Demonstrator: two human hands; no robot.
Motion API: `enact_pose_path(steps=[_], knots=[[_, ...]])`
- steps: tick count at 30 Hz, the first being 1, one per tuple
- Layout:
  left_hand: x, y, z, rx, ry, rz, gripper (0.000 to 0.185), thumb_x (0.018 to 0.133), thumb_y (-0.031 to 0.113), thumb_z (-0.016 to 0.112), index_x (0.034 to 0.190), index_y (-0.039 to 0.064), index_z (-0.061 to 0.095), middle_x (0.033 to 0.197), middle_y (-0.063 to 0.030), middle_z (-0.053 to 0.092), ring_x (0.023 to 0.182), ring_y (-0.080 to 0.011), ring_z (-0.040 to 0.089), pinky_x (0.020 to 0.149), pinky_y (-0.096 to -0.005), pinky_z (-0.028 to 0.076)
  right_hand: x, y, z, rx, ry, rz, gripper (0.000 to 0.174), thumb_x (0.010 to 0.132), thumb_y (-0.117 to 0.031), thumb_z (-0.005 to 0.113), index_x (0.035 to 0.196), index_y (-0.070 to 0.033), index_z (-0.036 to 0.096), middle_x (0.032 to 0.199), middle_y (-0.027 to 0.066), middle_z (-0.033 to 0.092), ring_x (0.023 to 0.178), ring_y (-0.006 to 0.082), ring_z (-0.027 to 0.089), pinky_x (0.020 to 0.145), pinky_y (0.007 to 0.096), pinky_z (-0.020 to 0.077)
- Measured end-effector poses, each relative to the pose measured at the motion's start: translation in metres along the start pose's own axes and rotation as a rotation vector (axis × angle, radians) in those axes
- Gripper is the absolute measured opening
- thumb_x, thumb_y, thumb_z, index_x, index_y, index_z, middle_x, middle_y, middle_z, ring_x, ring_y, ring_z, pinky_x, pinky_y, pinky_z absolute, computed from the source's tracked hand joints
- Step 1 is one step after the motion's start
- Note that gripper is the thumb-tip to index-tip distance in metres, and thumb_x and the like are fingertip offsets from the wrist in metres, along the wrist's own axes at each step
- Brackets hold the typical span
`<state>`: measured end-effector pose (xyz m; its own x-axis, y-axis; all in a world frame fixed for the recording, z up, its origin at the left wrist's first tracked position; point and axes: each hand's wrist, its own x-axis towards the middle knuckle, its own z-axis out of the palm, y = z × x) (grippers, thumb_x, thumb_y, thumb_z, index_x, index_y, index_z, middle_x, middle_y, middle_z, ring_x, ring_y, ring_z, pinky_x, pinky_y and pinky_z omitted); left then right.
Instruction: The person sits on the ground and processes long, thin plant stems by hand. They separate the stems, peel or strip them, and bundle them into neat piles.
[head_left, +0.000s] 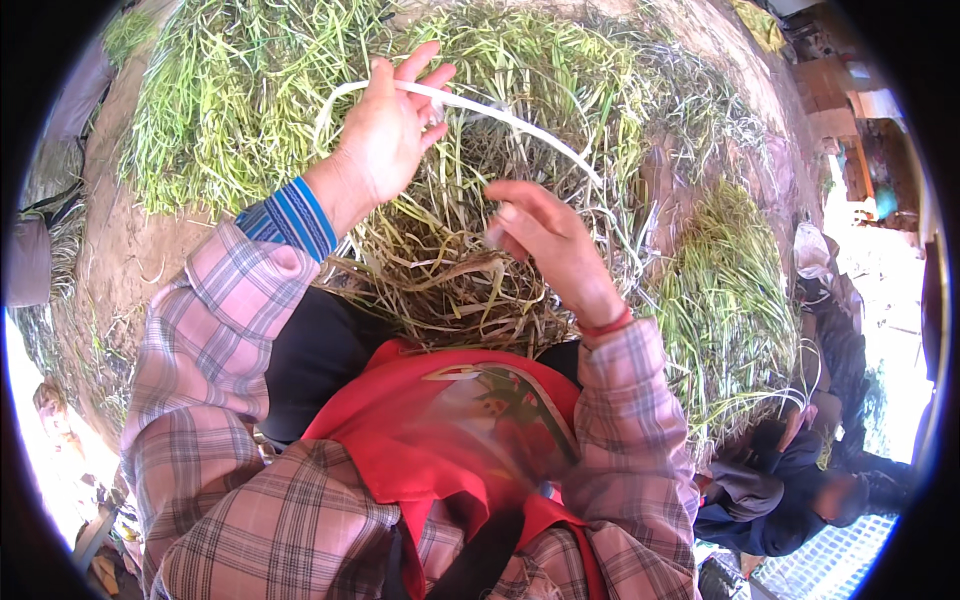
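Note:
A long pale plant stalk (525, 127) lies across my left hand (390, 135), running between thumb and fingers and arching down to the right. Something small and translucent, too unclear to name, shows near those fingertips. My right hand (536, 232) is just below the stalk's right end, apart from it, with its fingers bent and a pale, blurred bit at the fingertips that I cannot identify. Under both hands is a heap of tangled, partly dried leaves and stalks (465, 285). Green long-leaved plants (232, 97) lie piled beyond my left hand.
Another green pile (727, 315) lies to the right on the bare ground (112, 247). A co-worker (780, 502) in dark clothes sits at the lower right, a hand near some stalks. Boxes (825, 94) stand at the upper right. My red apron (442, 427) covers my lap.

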<state>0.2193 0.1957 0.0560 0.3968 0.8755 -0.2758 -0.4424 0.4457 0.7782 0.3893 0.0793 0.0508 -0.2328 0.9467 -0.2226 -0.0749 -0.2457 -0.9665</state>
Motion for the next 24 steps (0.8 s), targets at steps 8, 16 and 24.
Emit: enact_pose_path(steps=[8,16,24], knots=[[-0.030,-0.037,0.016,0.294,-0.179,-0.194,0.056,0.093,0.047,0.015,0.136,0.014,0.025,0.120,-0.0074,0.041,0.115,-0.0145,0.033,0.100,-0.0326,0.025,0.030,0.008,0.020,0.166,0.112,-0.104,0.033,0.090,-0.031,0.046,0.108,-0.003,0.050,0.094,0.0067,0.056,0.080,0.0127,0.051,0.070,0.0247,0.0415],[-0.017,-0.008,0.002,0.050,0.022,-0.047,0.053,0.094,0.042,0.009,0.127,0.016,0.040,0.132,-0.0066,0.038,0.123,-0.0196,0.029,0.099,-0.0351,0.025,0.019,-0.006,-0.004,0.823,0.152,-0.346,0.034,0.093,-0.028,0.034,0.080,-0.003,0.052,0.098,0.0158,0.057,0.086,0.0219,0.057,0.072,0.0292,0.0488],[0.003,0.015,-0.028,-0.203,0.238,0.081,0.044,0.095,0.038,0.015,0.086,0.008,0.046,0.103,-0.0109,0.055,0.102,-0.0227,0.052,0.090,-0.0362,0.040,-0.015,-0.030,-0.117,0.871,0.909,-0.869,0.029,0.091,-0.030,0.035,0.097,-0.005,0.049,0.115,0.0139,0.050,0.103,0.0253,0.051,0.090,0.0365,0.0418]])
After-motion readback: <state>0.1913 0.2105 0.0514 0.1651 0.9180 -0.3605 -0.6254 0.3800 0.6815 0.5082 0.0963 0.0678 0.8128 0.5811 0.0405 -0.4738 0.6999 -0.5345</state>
